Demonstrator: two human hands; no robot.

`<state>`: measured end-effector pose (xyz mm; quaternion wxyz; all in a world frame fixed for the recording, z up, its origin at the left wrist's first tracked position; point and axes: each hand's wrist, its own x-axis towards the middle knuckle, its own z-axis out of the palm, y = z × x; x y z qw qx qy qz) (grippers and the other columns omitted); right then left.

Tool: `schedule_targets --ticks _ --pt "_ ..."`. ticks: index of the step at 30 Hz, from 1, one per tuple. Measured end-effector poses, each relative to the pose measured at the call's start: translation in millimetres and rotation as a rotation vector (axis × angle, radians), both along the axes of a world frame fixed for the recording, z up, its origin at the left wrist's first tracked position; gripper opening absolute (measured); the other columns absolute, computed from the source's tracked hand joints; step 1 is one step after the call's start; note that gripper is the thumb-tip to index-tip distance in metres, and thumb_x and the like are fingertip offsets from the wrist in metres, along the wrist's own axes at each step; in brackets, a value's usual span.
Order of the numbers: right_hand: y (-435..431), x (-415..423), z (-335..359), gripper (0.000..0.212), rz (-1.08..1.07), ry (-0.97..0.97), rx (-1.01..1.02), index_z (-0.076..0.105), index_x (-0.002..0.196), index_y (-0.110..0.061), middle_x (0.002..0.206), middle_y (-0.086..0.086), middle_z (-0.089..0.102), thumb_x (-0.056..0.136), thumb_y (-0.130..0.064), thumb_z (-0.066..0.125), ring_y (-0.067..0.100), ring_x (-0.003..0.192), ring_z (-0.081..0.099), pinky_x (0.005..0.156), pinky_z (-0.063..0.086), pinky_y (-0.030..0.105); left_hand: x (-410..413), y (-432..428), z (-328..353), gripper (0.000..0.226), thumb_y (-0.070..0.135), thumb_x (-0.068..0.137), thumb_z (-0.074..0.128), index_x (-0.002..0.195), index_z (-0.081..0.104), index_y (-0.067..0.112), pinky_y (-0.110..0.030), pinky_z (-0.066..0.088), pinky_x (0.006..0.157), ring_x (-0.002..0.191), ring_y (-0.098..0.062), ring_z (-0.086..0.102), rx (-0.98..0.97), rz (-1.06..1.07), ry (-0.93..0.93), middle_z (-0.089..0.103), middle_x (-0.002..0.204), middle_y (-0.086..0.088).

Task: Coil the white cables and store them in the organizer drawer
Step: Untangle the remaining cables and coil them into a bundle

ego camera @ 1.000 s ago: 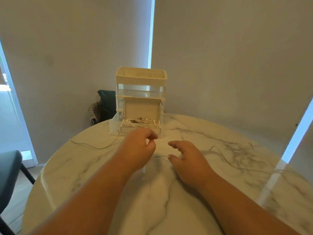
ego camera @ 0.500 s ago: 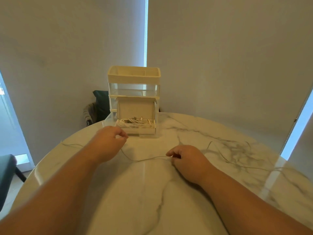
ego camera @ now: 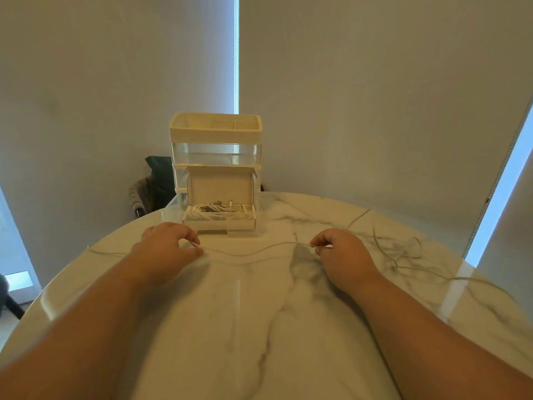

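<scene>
- No lettering, label, brand, number or sign can be read, neither on the organizer [ego camera: 215,134] nor on the open box [ego camera: 220,187] at its foot.

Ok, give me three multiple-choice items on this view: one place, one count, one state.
1. Where does the organizer stand? A) between the hands B) at the table's far edge C) on the floor
2. How many hands pinch the loose cable? A) none B) one C) two
3. The bottom drawer is: A) shut B) pulled out, coils inside C) pulled out, bare
1 B: it stands past both hands at the far rim. 2 C: left hand and right hand each pinch it, a span sagging between. 3 B: white coils show in it.
</scene>
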<state>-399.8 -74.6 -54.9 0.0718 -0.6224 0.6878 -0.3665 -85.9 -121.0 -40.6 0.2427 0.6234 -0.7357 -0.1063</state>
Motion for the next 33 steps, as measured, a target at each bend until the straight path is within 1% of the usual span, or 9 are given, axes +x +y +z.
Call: schedule_targets --ticks 7,11,13,15,17,20,26,30,33 --pt "8.7 13.0 7.8 0.030 0.084 0.140 -0.056 0.068 0.116 -0.026 0.120 -0.003 0.057 0.088 -0.032 0.066 0.014 0.119 0.049 0.100 0.036 0.025 -24.5 7.8 3.4 0.032 0.041 0.095 0.057 0.072 0.055 0.020 -0.025 0.035 0.057 0.065 -0.013 0.050 -0.057 -0.115 0.076 0.056 0.070 0.000" --pt "43.9 -12.3 60.5 0.023 -0.185 0.151 -0.371 0.068 0.098 -0.027 0.097 0.000 0.057 0.083 -0.044 0.062 0.021 0.094 0.058 0.077 0.042 0.030 -20.4 5.8 5.0 0.034 0.038 0.093 0.063 0.068 0.050 0.018 -0.027 0.037 0.057 0.063 -0.014 0.047 -0.125 -0.073 0.195 0.054 0.065 -0.001" --pt "58.0 -43.7 78.9 0.047 -0.342 0.111 -0.131 0.059 0.114 -0.026 0.112 0.005 0.056 0.080 -0.059 0.063 0.027 0.101 0.058 0.081 0.045 0.034 -20.7 5.2 6.7 0.033 0.033 0.092 0.065 0.067 0.050 0.017 -0.027 0.038 0.058 0.064 -0.014 0.048 -0.160 -0.060 0.221 0.055 0.065 -0.002" --pt "64.1 -63.9 74.6 0.075 -0.356 0.088 0.455 0.048 0.133 -0.020 0.134 0.009 0.050 0.078 -0.069 0.062 0.030 0.109 0.058 0.086 0.049 0.036 -21.8 5.8 8.1 0.034 0.029 0.092 0.065 0.065 0.049 0.016 -0.025 0.037 0.057 0.063 -0.014 0.047 -0.209 -0.047 0.259 0.053 0.063 -0.002" --pt "59.8 -66.2 54.2 0.060 -0.276 0.351 0.760 0.049 0.139 -0.018 0.140 0.008 0.052 0.093 -0.058 0.051 0.026 0.115 0.058 0.092 0.048 0.031 -24.0 7.5 8.5 0.034 0.028 0.091 0.066 0.064 0.048 0.017 -0.023 0.036 0.057 0.063 -0.013 0.046 -0.215 -0.057 0.277 0.053 0.064 -0.002" --pt "37.2 -63.4 31.5 0.038 -0.245 0.571 0.616 0.059 0.130 -0.009 0.136 0.011 0.058 0.099 -0.028 0.047 0.026 0.123 0.056 0.101 0.043 0.030 -30.3 12.5 7.2 0.025 0.023 0.089 0.069 0.072 0.052 0.017 -0.020 0.037 0.060 0.069 -0.011 0.050 -0.146 -0.130 0.255 0.058 0.073 -0.001" --pt "7.4 -39.1 6.2 0.023 -0.158 0.339 0.310 0.068 0.105 -0.008 0.114 0.014 0.066 0.090 -0.010 0.050 0.029 0.105 0.062 0.086 0.046 0.028 -46.9 26.9 9.6 0.031 0.013 0.083 0.070 0.102 0.054 0.032 -0.017 0.039 0.059 0.070 -0.010 0.050 -0.004 -0.297 0.191 0.053 0.088 0.004" --pt "-6.9 -21.2 -0.6 0.024 0.120 0.347 0.172 0.061 0.091 -0.028 0.104 0.001 0.061 0.086 -0.006 0.054 0.021 0.104 0.057 0.082 0.037 0.021 -60.4 32.1 2.2 0.043 0.031 0.088 0.069 0.122 0.046 0.043 -0.019 0.045 0.066 0.077 -0.010 0.056 0.041 -0.343 0.188 0.052 0.107 0.012" --pt "-7.6 -11.7 -3.7 0.032 0.261 0.366 0.168 0.068 0.094 -0.021 0.101 -0.001 0.061 0.078 0.002 0.054 0.013 0.095 0.053 0.077 0.033 0.016 -68.1 30.2 -4.6 0.055 0.039 0.088 0.068 0.134 0.039 0.048 -0.020 0.049 0.072 0.077 -0.009 0.057 0.054 -0.377 0.177 0.050 0.119 0.014"
